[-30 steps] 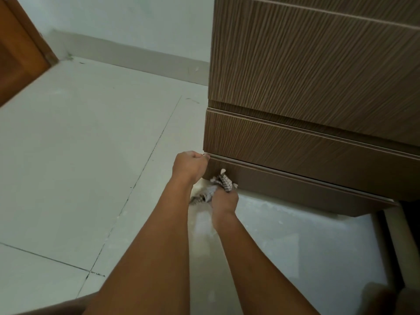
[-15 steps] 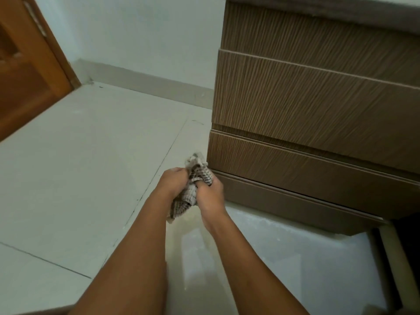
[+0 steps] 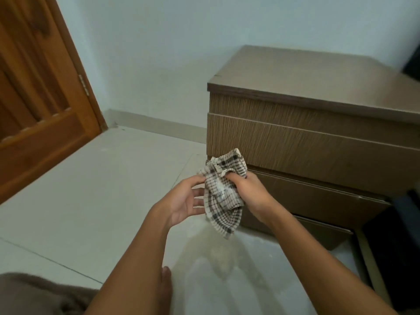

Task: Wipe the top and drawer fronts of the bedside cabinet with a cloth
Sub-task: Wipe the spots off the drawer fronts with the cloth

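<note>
Floor [image 3: 91,201]: pale tile, with a wooden door [image 3: 34,98] at far left.

Cabinet [image 3: 306,144]: stands against the wall, right of centre. The top [image 3: 318,80] is bare where it shows. The two drawer fronts are closed, upper [image 3: 295,151] and lower [image 3: 322,201], with a plinth below them.

Progress: nothing touches the cabinet. No streaks, damp marks or dust lines show on the top or on either front, so I cannot tell which surfaces are already wiped. Judgement: this is a pause between strokes to re-bunch or turn the cloth. Any surface not yet covered is still to do, and the frame does not settle which.

Cloth [image 3: 223,201]: checked and crumpled, held in the air in front of the cabinet's lower left corner and clear of the wood. Its bottom edge hangs loose above the floor. A pale smudge shows at its middle.

Right hand [image 3: 248,194]: fingers are curled into the cloth from the right and grip it. This hand carries the weight.

Left hand [image 3: 181,203]: palm faces the cloth, fingers spread and nearly straight. The thumb and fingertips [image 3: 201,179] only touch the cloth's left edge, with no closed grasp visible.
</note>
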Demonstrator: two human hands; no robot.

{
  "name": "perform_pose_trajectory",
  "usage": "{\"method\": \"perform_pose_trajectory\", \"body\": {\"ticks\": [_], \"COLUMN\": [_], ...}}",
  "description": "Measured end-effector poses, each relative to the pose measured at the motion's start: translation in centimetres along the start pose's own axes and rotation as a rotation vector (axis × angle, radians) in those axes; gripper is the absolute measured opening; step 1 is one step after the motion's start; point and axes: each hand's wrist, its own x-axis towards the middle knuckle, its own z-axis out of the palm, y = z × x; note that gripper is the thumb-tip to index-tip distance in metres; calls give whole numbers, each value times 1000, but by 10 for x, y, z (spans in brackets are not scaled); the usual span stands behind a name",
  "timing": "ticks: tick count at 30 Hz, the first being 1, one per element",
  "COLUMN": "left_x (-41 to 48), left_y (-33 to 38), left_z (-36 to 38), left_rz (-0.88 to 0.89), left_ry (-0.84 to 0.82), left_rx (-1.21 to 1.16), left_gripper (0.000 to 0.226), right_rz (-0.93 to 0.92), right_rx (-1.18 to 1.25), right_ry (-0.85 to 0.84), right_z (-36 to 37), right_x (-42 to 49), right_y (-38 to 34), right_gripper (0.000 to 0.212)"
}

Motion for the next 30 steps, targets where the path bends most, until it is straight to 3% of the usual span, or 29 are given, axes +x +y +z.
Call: {"method": "perform_pose_trajectory", "body": {"ticks": [5, 12, 16, 20, 24, 27, 30], "left_x": [-27, -53, -61, -68, -66, -63, -61], "left_y": [30, 88, 114, 137, 156, 170, 188], "left_z": [42, 96, 117, 135, 142, 142, 141], "left_rz": [30, 199, 233, 231, 249, 210, 230], "left_ry": [-129, -118, -124, -97, -119, -168, -230], "left_rx": [106, 138, 96, -53, -192, -278, -272], "left_gripper": [47, 34, 30, 29, 45, 64, 51], "right_rz": [-107, -238, -457, -742, -785, -788, -805], "right_rx": [64, 61, -139, -537, -712, -769, -797], "right_ry": [67, 26, 17, 5, 17, 13, 6], "right_z": [-19, -44, -53, -62, -71, -74, -77], "right_x": [-21, -57, -79, -90, -88, -79, -69], "right_y": [-52, -118, -149, -169, -183, -191, -197], "right_gripper": [23, 34, 23, 18, 45, 51, 51]}}
